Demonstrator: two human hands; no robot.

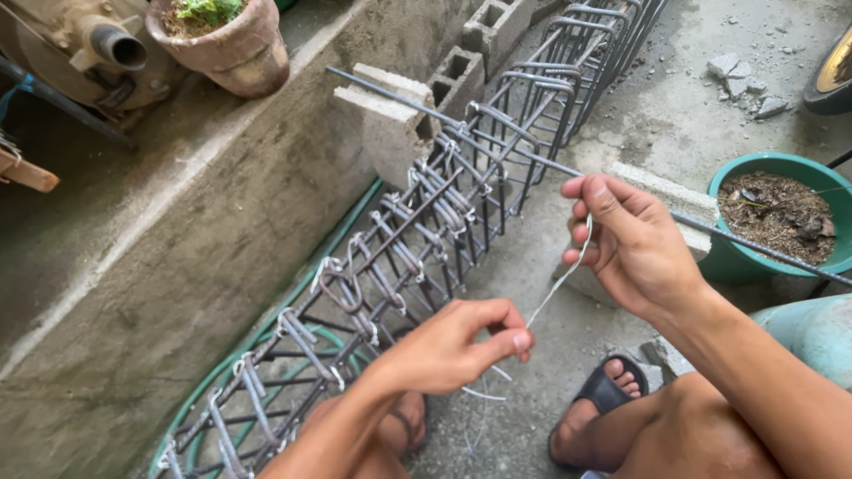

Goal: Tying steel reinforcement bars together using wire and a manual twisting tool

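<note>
Pinched between the thumb and forefinger of your right hand (635, 244) is the upper end of a thin tie wire (557, 282), and your left hand (453, 348) nips the same strand lower down, so the wire runs taut and slanting between your two hands, both closed on it. A loose tail curls below your left hand, just off the rebar cage.

Your hands sit just to the right of the rebar cage (417, 239), clear of it, with bare rough concrete floor (532, 266) under the wire. That cage is a long run of dark, ribbed steel bars with bent rectangular stirrups, bound at the crossings with pale twists of wire, and it lies diagonally from the lower left to the top. One straight bar (532, 160) juts from the cage and passes behind your right hand. A grey hollow block (390, 124) props the cage on its left side, where a rough cement wall (222, 222) hems it in closely. A green hose (231, 372) loops under the cage's near end. Right of the cage, beyond your right hand, stands a round teal basin (737, 257) of dry soil. Your sandalled foot (603, 399) rests right of the cage's near end.
</note>
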